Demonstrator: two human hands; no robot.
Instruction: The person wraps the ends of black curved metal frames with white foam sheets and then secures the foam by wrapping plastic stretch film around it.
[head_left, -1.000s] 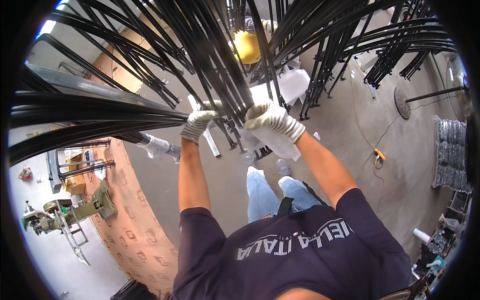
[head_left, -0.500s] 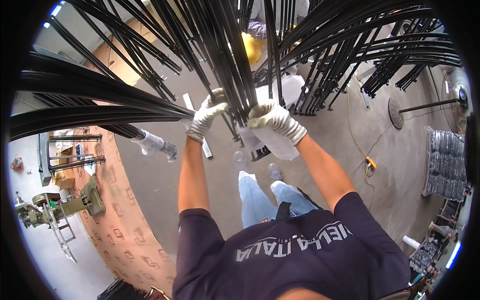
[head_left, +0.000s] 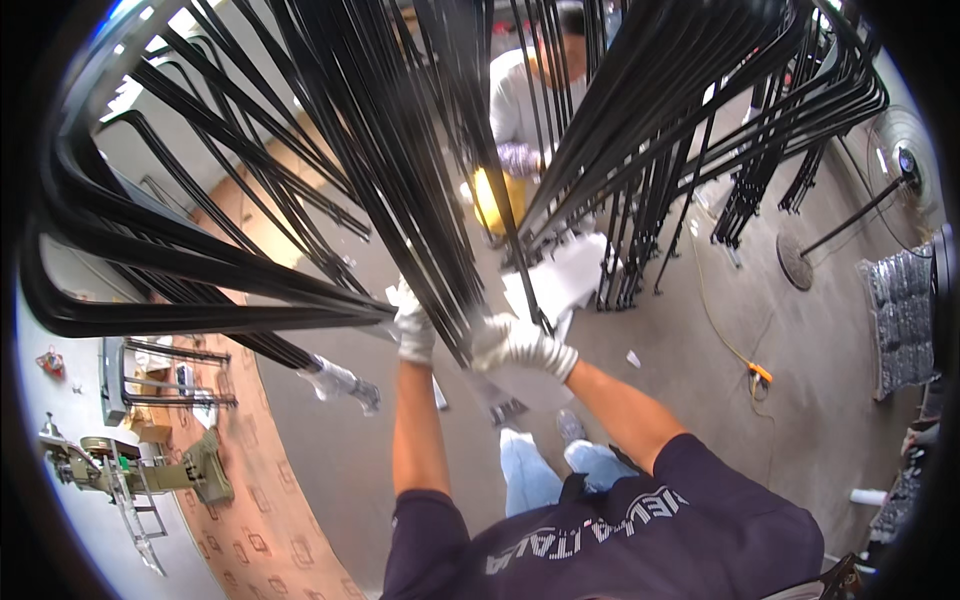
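Both of my hands wear whitish work gloves. My left hand (head_left: 414, 322) is closed against the left side of a tall bundle of slim black tubes (head_left: 385, 170), near its lower end. On the bundle's right side my right hand (head_left: 520, 345) is closed round the same tubes, its fingers partly blurred. A white sheet (head_left: 545, 390) hangs below my right hand, beside the tube ends. Just left of my left hand end other bent black tubes (head_left: 230, 322). The fingertips on the far side of the bundle are hidden.
More black tubes (head_left: 690, 130) hang at the right. A person (head_left: 515, 100) stands beyond, near a yellow rounded object (head_left: 497, 200). White sheets (head_left: 565, 275) lie behind my right hand. At right are a round-based stand (head_left: 795, 262) and a cable with an orange block (head_left: 760, 375).
The view has tilted upward, showing more of the tubes and the person beyond. My hands still hold the bundle and sit lower in the picture.
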